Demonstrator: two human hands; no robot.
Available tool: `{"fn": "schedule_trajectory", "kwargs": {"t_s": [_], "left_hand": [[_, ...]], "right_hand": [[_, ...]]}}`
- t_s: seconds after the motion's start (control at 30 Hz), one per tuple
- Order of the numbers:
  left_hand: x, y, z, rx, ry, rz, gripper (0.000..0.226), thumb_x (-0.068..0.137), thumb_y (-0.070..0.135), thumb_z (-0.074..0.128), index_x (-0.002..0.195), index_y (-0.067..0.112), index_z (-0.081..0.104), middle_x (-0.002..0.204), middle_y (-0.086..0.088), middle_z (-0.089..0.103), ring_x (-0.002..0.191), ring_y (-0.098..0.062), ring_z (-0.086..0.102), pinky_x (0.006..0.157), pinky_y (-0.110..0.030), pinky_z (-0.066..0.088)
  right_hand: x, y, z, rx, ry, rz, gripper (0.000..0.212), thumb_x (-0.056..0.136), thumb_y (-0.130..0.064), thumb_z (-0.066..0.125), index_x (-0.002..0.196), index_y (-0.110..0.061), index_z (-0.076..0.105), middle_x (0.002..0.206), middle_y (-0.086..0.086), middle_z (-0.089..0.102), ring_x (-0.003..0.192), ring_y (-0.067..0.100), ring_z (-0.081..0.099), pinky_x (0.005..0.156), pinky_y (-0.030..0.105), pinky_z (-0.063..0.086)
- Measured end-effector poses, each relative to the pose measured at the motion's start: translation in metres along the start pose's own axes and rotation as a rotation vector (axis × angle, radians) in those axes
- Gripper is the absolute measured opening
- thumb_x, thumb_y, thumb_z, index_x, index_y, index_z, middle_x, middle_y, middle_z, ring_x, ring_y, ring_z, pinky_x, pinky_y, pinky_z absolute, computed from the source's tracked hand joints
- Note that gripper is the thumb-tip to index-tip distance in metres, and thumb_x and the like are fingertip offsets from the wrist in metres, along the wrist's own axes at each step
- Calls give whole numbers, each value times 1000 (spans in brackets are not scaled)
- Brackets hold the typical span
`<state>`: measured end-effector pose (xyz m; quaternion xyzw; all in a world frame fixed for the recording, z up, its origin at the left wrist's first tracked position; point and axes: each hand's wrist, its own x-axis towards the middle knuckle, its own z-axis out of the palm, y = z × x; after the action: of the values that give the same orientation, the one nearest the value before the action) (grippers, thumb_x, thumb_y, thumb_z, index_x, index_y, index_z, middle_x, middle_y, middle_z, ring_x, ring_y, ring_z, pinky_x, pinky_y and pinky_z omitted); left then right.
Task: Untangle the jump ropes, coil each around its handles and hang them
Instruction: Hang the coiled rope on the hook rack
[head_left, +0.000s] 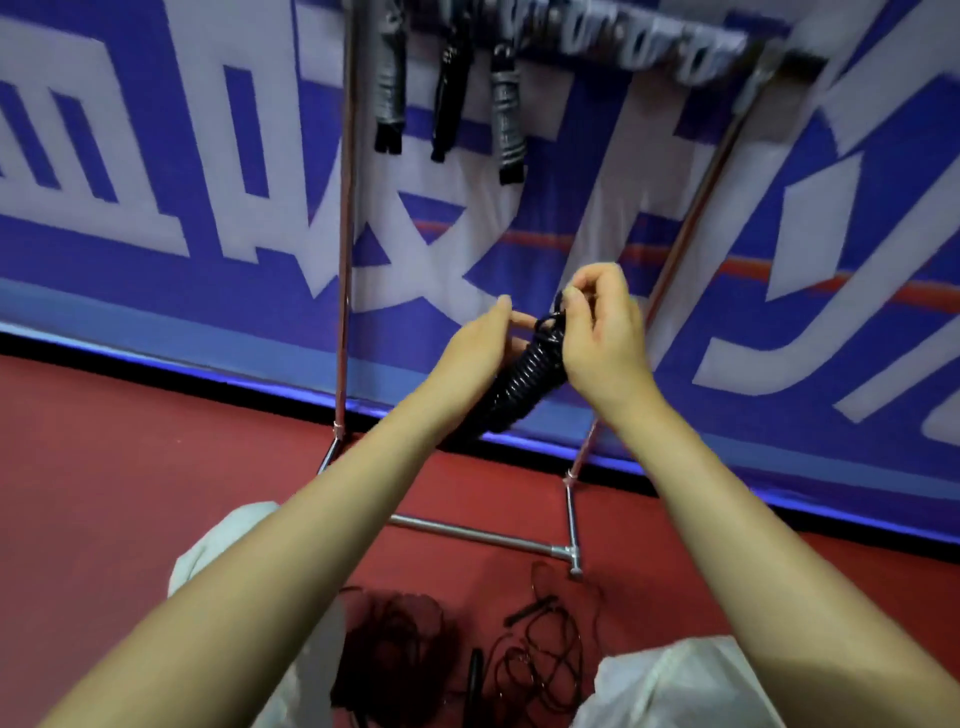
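A black jump rope wound tightly around its handles (524, 376) is held out in front of me, tilted up to the right. My left hand (480, 345) grips the bundle from the left side. My right hand (597, 327) pinches the rope's end at the top of the bundle. Three coiled ropes (501, 122) hang from the hook rail (623, 36) of a metal rack above. On the red floor between my knees lies a tangled pile of dark ropes (410, 644) with loose black handles (530, 610).
The rack's chrome uprights (344, 260) and its base bar (478, 535) stand on the red floor right ahead. A blue and white banner (156, 218) covers the wall behind. Several free hooks sit on the rail's right part. My light trouser knees frame the pile.
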<state>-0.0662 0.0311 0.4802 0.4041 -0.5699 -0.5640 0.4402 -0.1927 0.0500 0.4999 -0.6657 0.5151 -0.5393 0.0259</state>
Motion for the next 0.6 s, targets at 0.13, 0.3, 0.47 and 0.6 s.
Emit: {"fn": "schedule_trajectory", "kwargs": {"t_s": [0.13,0.3,0.47,0.6], "left_hand": [[25,63,-4,35,-20,16,55,107,40,26,83,12,66,67,-7,72,53,-21,64,47,-23,49],[67,112,-5,249,192,291,50,104,36,23,94,6,61,88,-14,68,82,-35,64,74,-49,53],[111,140,3,81,289,412,32,98,51,33,92,34,60,94,0,69,91,-27,65,85,-50,53],[146,143,18,-30,322,437,26,104,34,41,114,28,63,107,8,67,106,-13,61,97,-34,46]], "right_hand": [[80,-25,2,-42,54,-91,8,93,-8,47,94,-3,54,88,3,56,83,21,52,75,25,37],[162,-40,4,-24,115,4,12,97,-8,49,96,0,58,89,3,55,85,17,50,71,21,33],[227,-43,11,107,295,159,10,96,-9,47,90,-7,54,82,-1,52,82,15,48,71,21,34],[259,-26,16,202,402,257,11,95,-10,46,86,-7,53,81,1,52,80,17,49,73,28,40]]}}
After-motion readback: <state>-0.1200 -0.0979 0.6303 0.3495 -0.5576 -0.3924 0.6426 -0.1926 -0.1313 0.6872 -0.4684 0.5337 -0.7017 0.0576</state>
